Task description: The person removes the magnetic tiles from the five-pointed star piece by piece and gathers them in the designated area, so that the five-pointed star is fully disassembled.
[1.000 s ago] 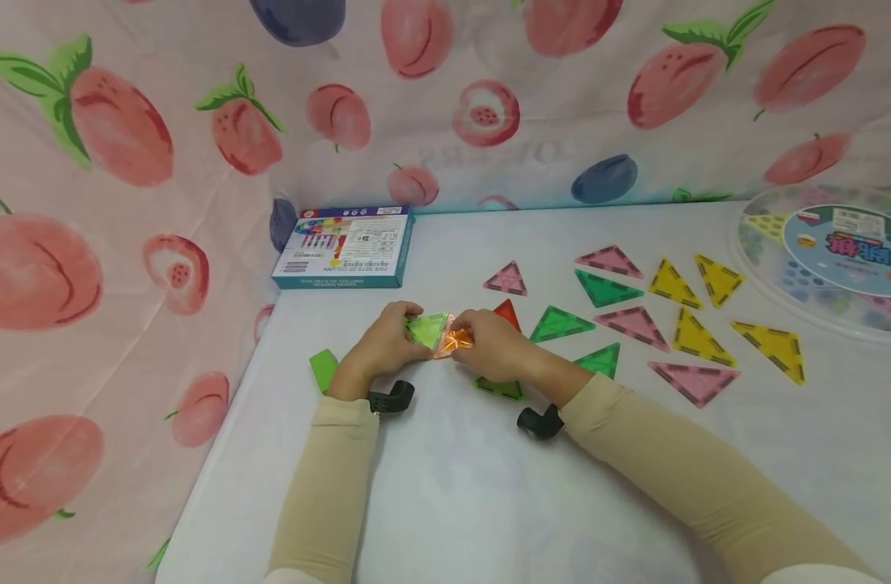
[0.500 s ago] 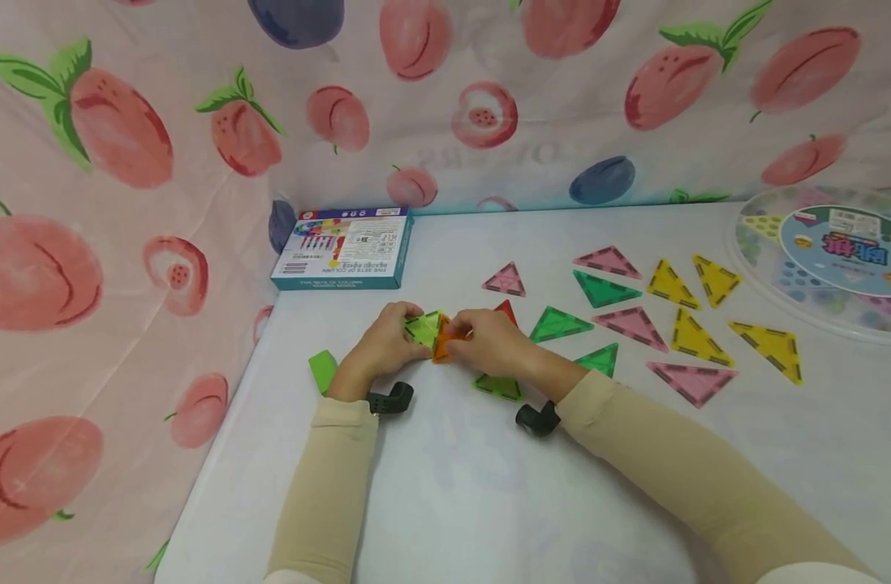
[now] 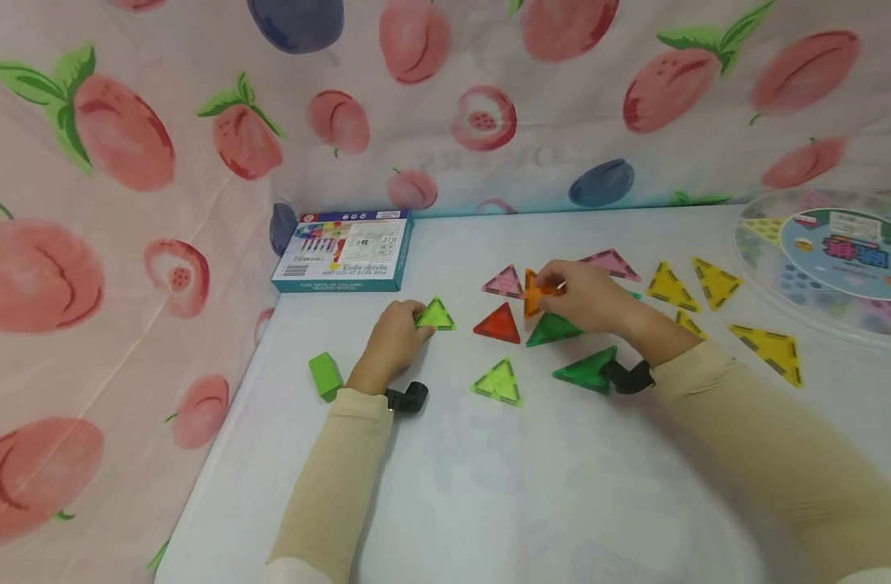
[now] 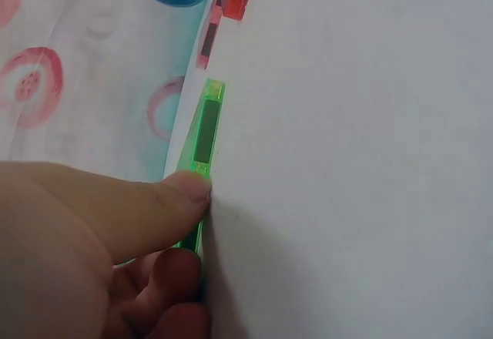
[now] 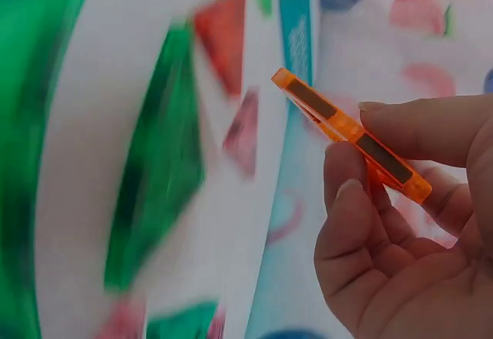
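Observation:
My left hand (image 3: 396, 339) pinches a light green triangular magnetic tile (image 3: 436, 315) between thumb and fingers, low at the white table; the left wrist view shows the tile (image 4: 206, 131) edge-on. In my right hand (image 3: 587, 296) is an orange triangular tile (image 3: 532, 294), gripped by thumb and fingertips and raised off the table. Its magnet-lined edge (image 5: 354, 135) faces the right wrist camera. Between the hands lie a red triangle (image 3: 499, 324) and a small pink triangle (image 3: 505, 282). Green triangles (image 3: 587, 371) lie under and near the right forearm, and another light green triangle (image 3: 498, 383) is in front.
At the back left is a flat teal-edged box (image 3: 343, 251). A green block (image 3: 325, 376) sits beside the left wrist. Several yellow triangles (image 3: 770, 350) and a pink one (image 3: 612, 263) lie to the right. A round clear container (image 3: 832, 251) stands at the far right.
My right hand has pulled the orange tile away from the light green one and carried it right and up. My left hand still holds the light green tile, nearly in place.

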A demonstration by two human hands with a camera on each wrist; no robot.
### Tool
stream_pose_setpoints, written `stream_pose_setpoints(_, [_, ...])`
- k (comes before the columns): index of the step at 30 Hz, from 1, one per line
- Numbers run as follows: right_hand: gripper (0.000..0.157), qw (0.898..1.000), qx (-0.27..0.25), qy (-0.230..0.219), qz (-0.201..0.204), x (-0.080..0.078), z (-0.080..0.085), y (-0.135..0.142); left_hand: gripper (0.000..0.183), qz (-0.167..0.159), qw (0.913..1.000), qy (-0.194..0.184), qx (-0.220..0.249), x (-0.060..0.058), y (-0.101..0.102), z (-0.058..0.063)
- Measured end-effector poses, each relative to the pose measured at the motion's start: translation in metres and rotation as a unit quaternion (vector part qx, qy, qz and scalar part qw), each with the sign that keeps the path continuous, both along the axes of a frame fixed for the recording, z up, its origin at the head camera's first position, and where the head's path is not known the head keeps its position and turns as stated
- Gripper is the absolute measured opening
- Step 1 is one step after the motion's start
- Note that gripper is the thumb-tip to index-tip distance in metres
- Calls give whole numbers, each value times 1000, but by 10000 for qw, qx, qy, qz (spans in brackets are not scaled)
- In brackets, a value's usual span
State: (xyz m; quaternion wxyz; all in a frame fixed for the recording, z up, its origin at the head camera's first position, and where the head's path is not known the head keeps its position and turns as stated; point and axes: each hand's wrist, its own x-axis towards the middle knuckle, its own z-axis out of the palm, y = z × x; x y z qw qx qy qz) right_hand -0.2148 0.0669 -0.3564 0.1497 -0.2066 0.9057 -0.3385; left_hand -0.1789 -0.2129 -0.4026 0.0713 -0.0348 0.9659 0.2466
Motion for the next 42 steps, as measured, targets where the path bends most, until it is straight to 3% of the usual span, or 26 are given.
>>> stream_pose_setpoints(10, [28,9989,282,-219,-292,-47,-13,24,40,-14,10000,-10,-84,-15,14,2])
stream_pose_setpoints(17, [39,9984,157,-236,-496,-57,-20,31,42,31,9999,-103,0,-20,26,2])
stream_pose_setpoints(22, [44,9984,90,281,-476,-42,-5,52,44,48,9999,-90,-84,-15,27,5])
stream_pose_setpoints(26, [43,9975,-39,422,-570,-22,10,75,45,-26,9998,-73,-204,-10,22,9])
stream_pose_setpoints(29, [48,9972,141,450,-587,-6,16,90,48,-179,9993,-183,-272,-8,17,11])
stream_pose_setpoints(33, [53,9975,326,456,-440,12,15,108,48,-545,9971,-303,-446,-4,14,10])
stream_pose_setpoints(37, [52,9976,363,476,-341,25,10,123,48,-1141,9885,-264,-953,0,12,7])
stream_pose_setpoints(42, [48,9974,423,530,-240,37,9,131,50,-1365,9829,-281,-1206,2,14,10])
